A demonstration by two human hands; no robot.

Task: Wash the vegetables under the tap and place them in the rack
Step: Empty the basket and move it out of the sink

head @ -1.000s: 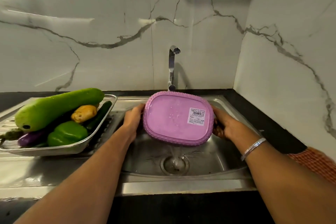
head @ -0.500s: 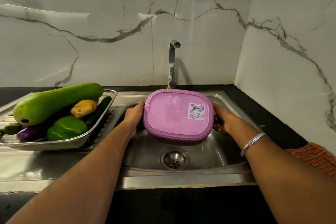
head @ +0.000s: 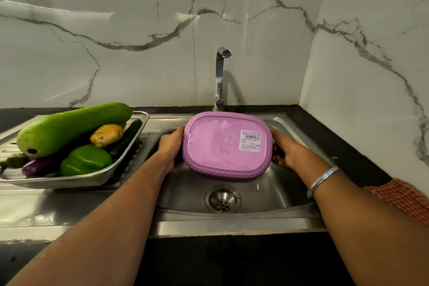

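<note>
White marble wall with grey veins stands behind a steel sink; the tap rises at 12 o'clock of the basin, and the drain lies at 6 o'clock. Over the basin a pink basket is held bottom up, with drops on it and a white label at its 2 o'clock; the left hand grips its 9 o'clock edge and the right hand, with a silver bangle on the wrist, grips its 3 o'clock edge. At 9 o'clock of the sink, on the drainboard, a steel rack holds the vegetables: a long bottle gourd, a potato, a cucumber, a green capsicum and a purple brinjal.
</note>
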